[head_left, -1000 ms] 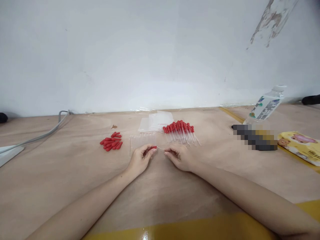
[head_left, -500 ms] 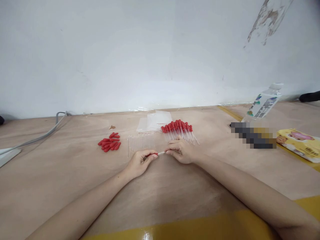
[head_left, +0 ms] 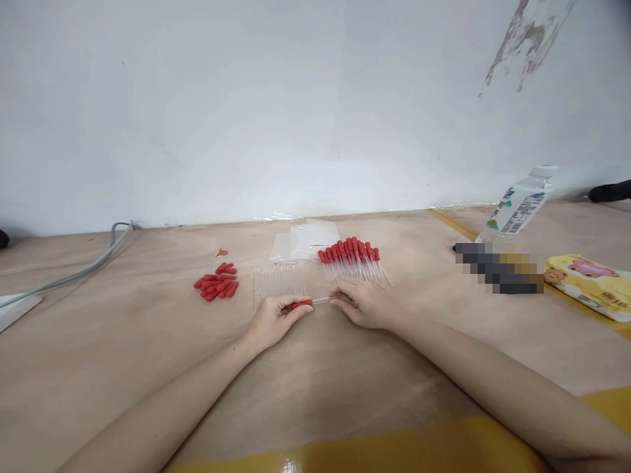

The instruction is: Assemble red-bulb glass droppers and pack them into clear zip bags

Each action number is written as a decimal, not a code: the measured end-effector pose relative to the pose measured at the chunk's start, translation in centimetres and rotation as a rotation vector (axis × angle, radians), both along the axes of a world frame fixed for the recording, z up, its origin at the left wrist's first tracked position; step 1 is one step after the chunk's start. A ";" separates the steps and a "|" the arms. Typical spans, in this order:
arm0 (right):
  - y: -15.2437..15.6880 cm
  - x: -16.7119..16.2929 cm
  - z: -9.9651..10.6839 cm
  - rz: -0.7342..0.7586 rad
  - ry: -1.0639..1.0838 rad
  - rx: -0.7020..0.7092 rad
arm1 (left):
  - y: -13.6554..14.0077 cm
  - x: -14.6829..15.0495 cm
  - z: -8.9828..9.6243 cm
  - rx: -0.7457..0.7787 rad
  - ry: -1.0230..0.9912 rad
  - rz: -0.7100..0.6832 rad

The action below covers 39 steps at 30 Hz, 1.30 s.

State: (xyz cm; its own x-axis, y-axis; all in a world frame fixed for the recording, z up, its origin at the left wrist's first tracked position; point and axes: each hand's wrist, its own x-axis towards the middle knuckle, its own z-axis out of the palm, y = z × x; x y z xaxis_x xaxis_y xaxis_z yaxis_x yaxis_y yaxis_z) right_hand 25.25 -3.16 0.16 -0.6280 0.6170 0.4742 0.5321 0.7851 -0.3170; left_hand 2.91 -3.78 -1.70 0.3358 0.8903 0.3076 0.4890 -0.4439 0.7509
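Between finger and thumb, my left hand (head_left: 273, 320) pinches a red rubber dropper bulb (head_left: 302, 304). A clear thin dropper tube (head_left: 321, 300) runs from the bulb's right end to my right hand (head_left: 363, 303), whose fingers are closed on it. Bulb and tube lie in one line, nearly level. Just beyond my hands is a row of loose clear tubes (head_left: 280, 278). Several droppers with red bulbs (head_left: 352, 251) lie fanned out behind my right hand. A pile of loose red bulbs (head_left: 217, 284) rests to the left.
White sheets (head_left: 313, 238) lie near the wall. On the right are a tilted plastic bottle (head_left: 517, 207), a pixelated dark object (head_left: 497, 266) and a yellow packet (head_left: 591, 282). A grey cable (head_left: 93, 265) crosses the far left. Yellow tape (head_left: 355, 453) marks the near edge.
More of the red bulb shows between my left fingers. My right hand has shifted slightly right along the tube. The piles stay as they were.
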 end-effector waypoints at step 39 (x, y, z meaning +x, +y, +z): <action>7.0 -2.8 0.5 -0.688 -0.039 -0.305 | 4.9 -9.2 4.0 0.326 0.622 0.637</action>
State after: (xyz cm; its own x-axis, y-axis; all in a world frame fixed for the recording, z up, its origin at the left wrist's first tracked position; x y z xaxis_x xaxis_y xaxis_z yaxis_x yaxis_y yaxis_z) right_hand 22.41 3.81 0.69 -0.0660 0.9766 0.2049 0.8860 0.1518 -0.4382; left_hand -6.28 1.16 2.26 0.0039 0.8644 0.5029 0.9823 -0.0975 0.1600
